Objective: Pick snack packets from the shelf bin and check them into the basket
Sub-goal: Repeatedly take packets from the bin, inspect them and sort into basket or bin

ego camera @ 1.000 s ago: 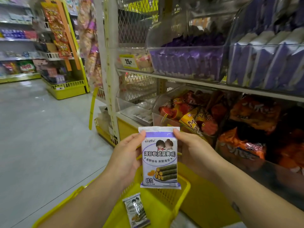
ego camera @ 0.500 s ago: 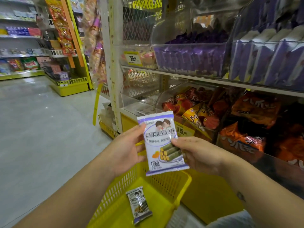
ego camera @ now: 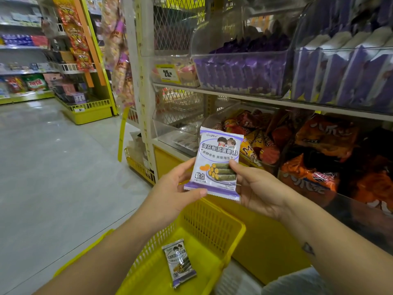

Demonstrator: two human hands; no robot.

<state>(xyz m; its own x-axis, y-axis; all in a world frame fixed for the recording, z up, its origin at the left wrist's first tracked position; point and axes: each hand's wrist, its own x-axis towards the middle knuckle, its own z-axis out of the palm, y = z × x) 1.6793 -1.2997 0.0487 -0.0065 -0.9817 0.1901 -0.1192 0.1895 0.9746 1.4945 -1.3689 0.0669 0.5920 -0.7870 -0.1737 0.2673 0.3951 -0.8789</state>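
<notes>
Held item: a white-and-purple foil snack packet (ego camera: 217, 165), printed with green rolls and two cartoon figures, is upright with a slight tilt, print facing the person. It is in the air above the far rim of the basket.
Left hand (ego camera: 172, 194): grips the packet's lower left corner, thumb laid across the front bottom edge, fingers behind it.
Right hand (ego camera: 255, 188): grips the packet's right edge, thumb tip on the front beside the printed rolls, fingers behind.
Basket: a yellow plastic mesh basket (ego camera: 204, 218) sits below the hands, close against the yellow shelf base.
In the basket: a second small packet of the same print (ego camera: 179, 262) lies flat on the bottom, face up.
Low shelf: a low clear plastic bin (ego camera: 180, 139) just behind the held packet holds pale flat packets, too blurred to read.
Beside it: orange and red crinkled snack bags (ego camera: 319, 137) are heaped to the right.
Upper shelf: two clear curved-lid bins (ego camera: 240, 73) hold rows of purple packets. A yellow price tag (ego camera: 168, 73) hangs at their left.
Aisle: grey polished floor (ego camera: 53, 167) stretches left toward more yellow shelving.
</notes>
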